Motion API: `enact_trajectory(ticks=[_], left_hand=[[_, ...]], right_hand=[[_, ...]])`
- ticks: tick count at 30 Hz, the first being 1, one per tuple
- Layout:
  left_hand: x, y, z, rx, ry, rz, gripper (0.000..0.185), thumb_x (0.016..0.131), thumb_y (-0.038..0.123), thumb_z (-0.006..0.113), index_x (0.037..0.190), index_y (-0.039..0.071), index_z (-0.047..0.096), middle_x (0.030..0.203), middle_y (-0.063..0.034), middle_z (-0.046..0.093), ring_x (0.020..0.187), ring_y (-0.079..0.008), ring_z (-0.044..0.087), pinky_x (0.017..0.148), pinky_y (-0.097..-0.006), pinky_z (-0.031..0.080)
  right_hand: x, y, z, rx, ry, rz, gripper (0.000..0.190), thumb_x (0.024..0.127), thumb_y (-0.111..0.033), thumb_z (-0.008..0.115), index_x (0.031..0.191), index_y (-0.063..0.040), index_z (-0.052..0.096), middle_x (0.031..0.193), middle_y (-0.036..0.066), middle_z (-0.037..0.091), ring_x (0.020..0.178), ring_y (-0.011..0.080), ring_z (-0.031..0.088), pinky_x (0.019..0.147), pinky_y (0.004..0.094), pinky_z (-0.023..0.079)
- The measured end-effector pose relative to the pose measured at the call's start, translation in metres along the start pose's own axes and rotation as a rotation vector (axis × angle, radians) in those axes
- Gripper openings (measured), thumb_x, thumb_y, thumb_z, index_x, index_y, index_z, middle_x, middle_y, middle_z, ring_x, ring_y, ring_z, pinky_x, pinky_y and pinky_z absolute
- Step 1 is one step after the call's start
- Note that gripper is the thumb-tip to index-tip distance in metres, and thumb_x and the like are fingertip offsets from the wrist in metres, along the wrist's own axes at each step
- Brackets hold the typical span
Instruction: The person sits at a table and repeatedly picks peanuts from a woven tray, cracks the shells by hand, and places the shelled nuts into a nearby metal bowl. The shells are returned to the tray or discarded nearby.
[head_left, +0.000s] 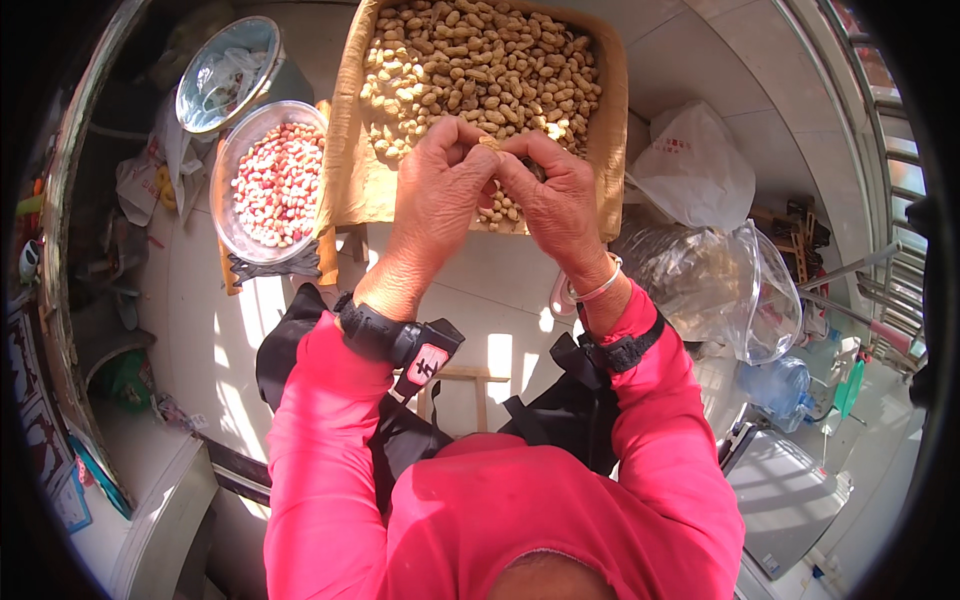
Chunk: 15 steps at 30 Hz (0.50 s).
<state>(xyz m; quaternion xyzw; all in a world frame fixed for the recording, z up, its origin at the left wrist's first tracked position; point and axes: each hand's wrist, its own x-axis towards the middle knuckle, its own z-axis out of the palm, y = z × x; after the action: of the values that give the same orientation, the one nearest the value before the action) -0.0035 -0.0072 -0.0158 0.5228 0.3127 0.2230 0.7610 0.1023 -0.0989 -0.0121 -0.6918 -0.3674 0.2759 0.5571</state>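
Note:
My left hand (442, 184) and my right hand (551, 191) meet over the near part of a brown tray (611, 127) heaped with unshelled peanuts (480, 60). Between my thumbs and fingertips is a peanut in its shell (489, 142), pinched from both sides. Below my hands, at the tray's near edge, a small group of peanuts (501, 210) shows, partly hidden by my fingers. To the left of the tray, a clear plastic bowl (225, 225) holds shelled peanut kernels (277, 184), red and pale. Whether the pinched shell is cracked cannot be told.
A blue bucket (187, 105) with plastic bags inside stands beyond the bowl. The bowl rests on a wooden stool (328, 259). On the right are a white plastic bag (701, 165), a large clear bag (675, 262) of what look like shells, and a blue water bottle (780, 386).

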Motion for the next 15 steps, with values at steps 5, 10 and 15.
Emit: enact_trajectory(ticks=[5,10,15], left_hand=[[0.002,0.000,0.004,-0.188,0.060,0.032,0.009,0.088,0.008,0.060,0.089,0.003,0.053,0.073,-0.0039,0.062,0.060,-0.0070,0.058,0.051,-0.0207,0.049],[0.003,0.001,0.009,-0.297,0.117,0.108,0.010,0.088,0.005,0.061,0.090,0.002,0.052,0.074,-0.0040,0.061,0.062,-0.0079,0.060,0.050,-0.0220,0.052],[0.000,0.003,0.012,-0.348,0.188,0.119,0.008,0.089,0.005,0.060,0.091,0.001,0.053,0.077,-0.0040,0.061,0.063,-0.0077,0.060,0.052,-0.0211,0.052]], right_hand=[[0.005,-0.002,0.009,-0.007,0.074,-0.094,0.010,0.087,-0.009,0.062,0.083,0.000,0.063,0.069,0.000,0.060,0.062,0.0044,0.053,0.056,0.0227,0.044],[0.006,-0.006,0.017,-0.005,0.140,-0.153,0.009,0.091,-0.008,0.064,0.090,0.000,0.064,0.075,-0.001,0.060,0.066,0.0038,0.054,0.057,0.0187,0.046],[0.006,-0.008,0.034,0.448,0.205,-0.006,0.009,0.094,-0.009,0.062,0.095,-0.001,0.064,0.071,0.000,0.060,0.057,0.0035,0.052,0.050,0.0185,0.045]])
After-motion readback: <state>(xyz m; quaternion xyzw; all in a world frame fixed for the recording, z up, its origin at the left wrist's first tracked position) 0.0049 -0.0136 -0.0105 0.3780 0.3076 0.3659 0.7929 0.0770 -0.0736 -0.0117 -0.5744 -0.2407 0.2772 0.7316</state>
